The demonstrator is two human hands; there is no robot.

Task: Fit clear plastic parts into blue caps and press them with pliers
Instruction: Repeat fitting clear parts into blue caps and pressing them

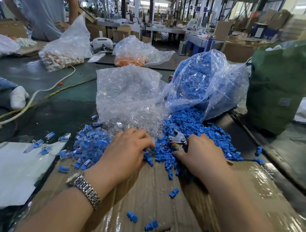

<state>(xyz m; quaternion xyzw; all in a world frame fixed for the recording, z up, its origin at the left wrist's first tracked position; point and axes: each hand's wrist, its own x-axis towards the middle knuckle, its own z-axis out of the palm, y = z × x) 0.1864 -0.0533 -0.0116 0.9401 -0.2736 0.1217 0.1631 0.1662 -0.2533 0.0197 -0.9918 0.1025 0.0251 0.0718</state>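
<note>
Step in hand, as judged: picking parts, not yet pressing. The left hand rests at the near edge of the clear plastic parts, fingers curled on what appears to be one clear piece; the exact hold is hidden. The right hand, right of that pile, grips the pliers over the blue caps; the jaws appear closed on nothing. Finished pieces lie left of the clear pile on the desk. Next move calls for seating the clear part in a cap, then squeezing squarely.
</note>
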